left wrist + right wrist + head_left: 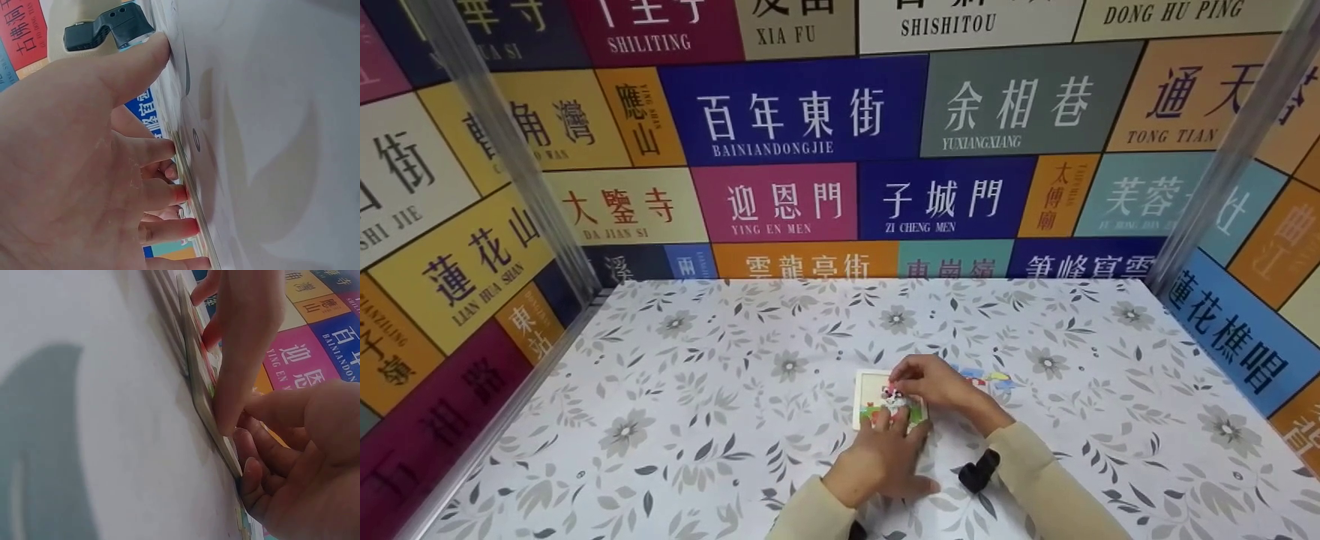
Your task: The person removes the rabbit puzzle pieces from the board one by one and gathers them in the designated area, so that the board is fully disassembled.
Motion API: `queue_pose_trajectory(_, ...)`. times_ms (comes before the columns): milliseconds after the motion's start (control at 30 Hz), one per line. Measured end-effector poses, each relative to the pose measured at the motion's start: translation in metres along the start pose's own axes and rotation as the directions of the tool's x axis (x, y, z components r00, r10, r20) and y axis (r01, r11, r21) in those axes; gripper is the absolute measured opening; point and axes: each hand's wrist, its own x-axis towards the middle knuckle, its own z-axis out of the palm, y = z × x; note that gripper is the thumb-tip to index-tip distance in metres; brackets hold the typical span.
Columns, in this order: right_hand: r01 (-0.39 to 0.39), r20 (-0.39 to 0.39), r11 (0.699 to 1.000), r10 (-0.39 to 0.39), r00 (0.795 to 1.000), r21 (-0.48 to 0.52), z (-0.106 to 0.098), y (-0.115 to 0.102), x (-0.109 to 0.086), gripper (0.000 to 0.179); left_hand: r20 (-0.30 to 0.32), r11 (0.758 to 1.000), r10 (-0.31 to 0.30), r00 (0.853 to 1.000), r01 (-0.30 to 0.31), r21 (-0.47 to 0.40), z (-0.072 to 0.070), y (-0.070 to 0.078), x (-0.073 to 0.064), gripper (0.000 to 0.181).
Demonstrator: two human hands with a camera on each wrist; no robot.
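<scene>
A small, flat picture puzzle board (pixel 867 386) with a pale rim lies on the table and shows a cartoon animal over green. My left hand (pixel 881 459) is spread over its near side, straight fingertips pressing on the board and thumb out to the side. Curled over the far right part, my right hand (pixel 936 382) pinches a small pinkish puzzle piece (pixel 892 389) at the picture's upper part. The piece is mostly hidden by the fingers. In the right wrist view, the right hand (pixel 301 461) is close against the board's edge (pixel 205 408).
Colourful loose puzzle pieces (pixel 996 377) lie just right of the board, partly behind the right hand. A white floral cloth (pixel 720 420) covers the table. Walls printed with sign panels (pixel 795 112) stand behind and at both sides, with clear posts (pixel 532 172) at the corners.
</scene>
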Motion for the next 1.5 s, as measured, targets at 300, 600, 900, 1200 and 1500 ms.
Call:
queue_pose_trajectory(300,-0.002,-0.049,1.000,0.003,0.999,0.028,-0.006,-0.003,0.000,0.010,-0.023,0.999,-0.017,1.000,0.016,-0.032,0.002,0.002,-0.002,0.085)
queue_pose_trajectory(600,0.023,-0.054,1.000,-0.023,0.998,-0.013,-0.060,-0.008,-0.017,0.017,-0.028,0.999,-0.028,0.999,0.028,-0.018,0.002,0.003,-0.002,0.084)
queue_pose_trajectory(900,-0.037,0.019,0.998,0.038,0.999,-0.055,-0.108,0.021,-0.044,0.020,-0.001,0.999,-0.039,0.999,0.039,-0.034,0.002,0.003,-0.001,0.084)
queue_pose_trajectory(1200,-0.102,0.035,0.987,0.107,0.994,-0.122,-0.109,0.042,-0.046,0.016,-0.003,0.997,-0.025,1.000,0.025,-0.067,0.004,0.001,-0.001,0.083)
queue_pose_trajectory(1500,-0.067,-0.056,0.975,0.056,0.997,-0.213,-0.093,0.020,-0.043,0.013,0.006,0.997,-0.025,1.000,0.026,-0.074,0.001,0.002,-0.002,0.084)
